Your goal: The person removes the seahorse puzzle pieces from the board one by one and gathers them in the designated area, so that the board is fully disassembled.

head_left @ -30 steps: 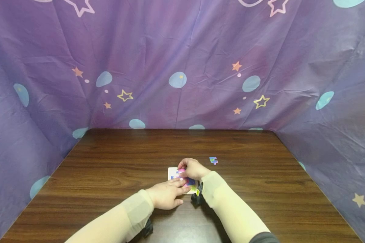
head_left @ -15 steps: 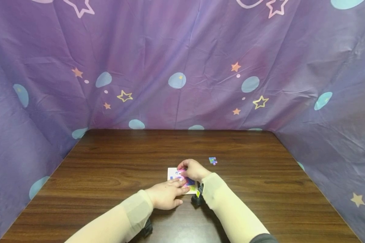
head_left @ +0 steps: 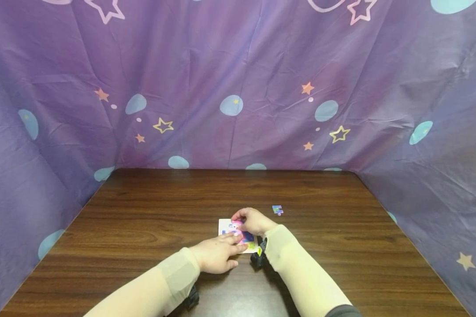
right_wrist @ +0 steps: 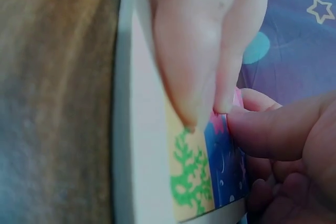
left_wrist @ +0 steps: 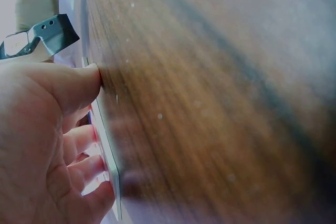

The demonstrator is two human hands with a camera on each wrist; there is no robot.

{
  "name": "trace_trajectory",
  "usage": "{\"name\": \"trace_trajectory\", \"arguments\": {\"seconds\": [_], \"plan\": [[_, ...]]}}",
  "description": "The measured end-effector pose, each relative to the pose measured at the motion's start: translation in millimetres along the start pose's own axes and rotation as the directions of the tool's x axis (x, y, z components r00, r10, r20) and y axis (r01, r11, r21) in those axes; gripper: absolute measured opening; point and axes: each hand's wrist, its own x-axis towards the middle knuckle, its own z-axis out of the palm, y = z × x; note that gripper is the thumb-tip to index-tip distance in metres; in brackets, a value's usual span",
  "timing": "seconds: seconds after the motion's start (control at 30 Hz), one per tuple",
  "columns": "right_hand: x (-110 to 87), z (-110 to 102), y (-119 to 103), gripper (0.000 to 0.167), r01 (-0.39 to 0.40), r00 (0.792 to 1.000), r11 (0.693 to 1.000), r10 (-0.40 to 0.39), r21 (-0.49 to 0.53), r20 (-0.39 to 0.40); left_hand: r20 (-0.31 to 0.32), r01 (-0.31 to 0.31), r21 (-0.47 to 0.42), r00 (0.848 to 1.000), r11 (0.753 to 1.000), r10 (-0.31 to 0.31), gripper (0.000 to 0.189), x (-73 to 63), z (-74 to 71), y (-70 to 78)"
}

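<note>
A small white-bordered jigsaw board [head_left: 224, 223] with a colourful picture lies on the table. My left hand [head_left: 216, 254] rests on its near-left part, fingers spread and fairly straight. In the left wrist view those fingers [left_wrist: 86, 169] reach over the board's edge. Across the upper part, my right hand [head_left: 255, 221] pinches a pink puzzle piece [head_left: 236, 225] between thumb and fingers, right at the board's surface. The right wrist view shows the thumb [right_wrist: 268, 132] against pink, beside a blue and yellow section with a green plant [right_wrist: 191, 182]. Much of the picture is hidden under both hands.
One loose puzzle piece [head_left: 277, 210], blue, green and pink, lies on the brown wooden table [head_left: 162, 198] beyond the right hand. A purple cloth [head_left: 198, 75] with stars hangs behind and on both sides. Each wrist wears a black camera mount [head_left: 258, 259].
Both hands keep almost the same places on the board. The right fingers shift very slightly at the pink piece, and the head view drifts a little.
</note>
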Motion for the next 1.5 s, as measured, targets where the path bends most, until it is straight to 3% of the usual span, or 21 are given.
{"name": "trace_trajectory", "arguments": {"seconds": [0.17, 0.37, 0.53, 0.83, 1.2, 1.5], "plan": [[-0.9, 1.0, 0.8, 0.029, -0.012, 1.000, 1.000, 0.012, 0.011, -0.003, -0.005, -0.005, 0.006, 1.000, 1.000, 0.005, 0.053, -0.5, 0.2, 0.9], [-1.9, -0.6, 0.3, 0.027, 0.034, 0.999, 0.999, -0.034, -0.029, -0.005, -0.009, -0.006, 0.017, 1.000, 1.000, 0.006, 0.053, -0.5, 0.6, 1.0], [-2.2, -1.0, 1.2, 0.027, 0.028, 1.000, 0.999, -0.029, 0.025, 0.011, -0.002, 0.000, 0.008, 1.000, 1.000, 0.000, 0.053, -0.1, 1.0, 0.7], [-1.9, -0.6, 4.6, 0.028, -0.046, 0.998, 0.997, 0.049, 0.064, -0.037, 0.007, 0.010, 0.002, 1.000, 1.000, -0.010, 0.054, -0.2, 0.1, 0.7], [-5.3, -2.8, 6.0, 0.021, -0.041, 0.998, 0.969, 0.052, 0.245, -0.042, 0.004, 0.014, -0.009, 1.000, 1.000, -0.014, 0.053, -0.3, 0.8, -0.2], [-5.2, -3.3, 6.7, 0.012, -0.029, 0.998, 0.971, 0.043, 0.239, -0.055, -0.004, 0.006, -0.007, 1.000, 1.000, -0.006, 0.053, 0.1, 1.6, -0.7]]}}
